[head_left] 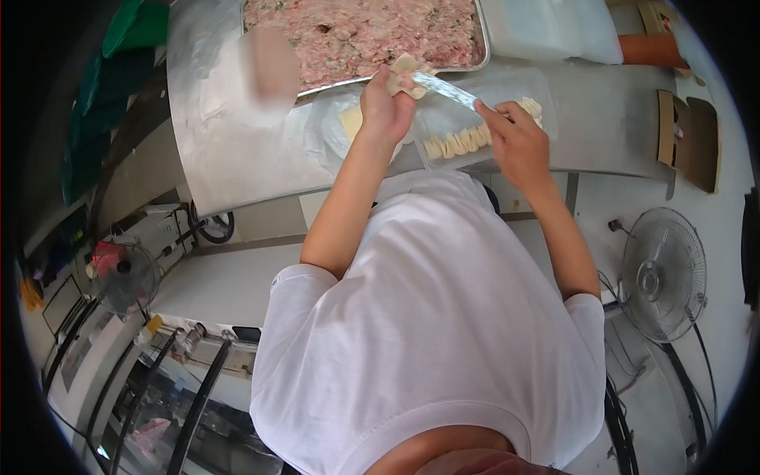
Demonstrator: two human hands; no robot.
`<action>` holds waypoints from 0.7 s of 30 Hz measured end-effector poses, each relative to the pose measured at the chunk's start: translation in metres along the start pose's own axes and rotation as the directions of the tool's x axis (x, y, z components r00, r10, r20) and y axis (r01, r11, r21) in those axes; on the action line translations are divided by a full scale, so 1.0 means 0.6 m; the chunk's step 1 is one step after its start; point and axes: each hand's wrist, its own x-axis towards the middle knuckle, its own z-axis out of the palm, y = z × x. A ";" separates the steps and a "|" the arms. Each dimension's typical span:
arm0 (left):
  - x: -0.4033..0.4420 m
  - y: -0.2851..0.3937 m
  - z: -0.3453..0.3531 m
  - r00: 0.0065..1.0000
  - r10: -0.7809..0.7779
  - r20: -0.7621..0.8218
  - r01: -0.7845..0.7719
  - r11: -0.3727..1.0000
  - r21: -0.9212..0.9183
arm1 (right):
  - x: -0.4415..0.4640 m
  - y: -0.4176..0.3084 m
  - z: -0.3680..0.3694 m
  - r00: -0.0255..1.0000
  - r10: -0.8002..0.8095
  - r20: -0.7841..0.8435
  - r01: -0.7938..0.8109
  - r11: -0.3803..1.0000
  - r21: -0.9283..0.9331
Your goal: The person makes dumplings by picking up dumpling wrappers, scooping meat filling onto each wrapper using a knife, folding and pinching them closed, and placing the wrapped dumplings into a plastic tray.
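My left hand (387,107) holds a dumpling wrapper (407,76) at the near edge of the meat tray. A little pinkish filling shows on the wrapper. In my right hand (516,141) is a flat metal spatula (448,89), whose tip touches the wrapper. Minced meat with green bits (364,39) fills the metal tray (484,43). Below my right hand, several folded dumplings (457,144) lie in a row in a clear plastic container (546,87). A stack of pale yellow wrappers (351,122) sits on clear plastic behind my left forearm, partly hidden.
A white translucent container (554,30) stands at the back right of the metal table (237,174). An open cardboard box (690,142) lies at the right end. A standing fan (661,273) is on the right, with another fan (127,277) at left. A blurred patch covers part of the table.
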 end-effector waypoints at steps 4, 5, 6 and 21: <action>-0.032 0.048 0.027 0.961 -0.080 0.264 0.118 0.985 -0.128 | 0.020 -0.020 0.008 0.983 -0.151 -0.106 0.141 0.986 -0.093; -0.041 0.053 0.024 0.886 -0.047 0.461 0.124 0.982 -0.139 | 0.020 -0.019 -0.006 0.980 -0.165 -0.115 0.150 0.981 -0.124; -0.053 0.053 0.013 0.887 -0.047 0.460 0.129 0.980 -0.148 | 0.020 -0.012 -0.020 0.980 -0.165 -0.107 0.150 0.980 -0.131; -0.024 0.101 0.030 0.688 -0.061 0.723 -0.713 0.132 0.689 | 0.044 0.002 -0.052 0.916 -0.396 -0.071 0.386 0.915 -0.115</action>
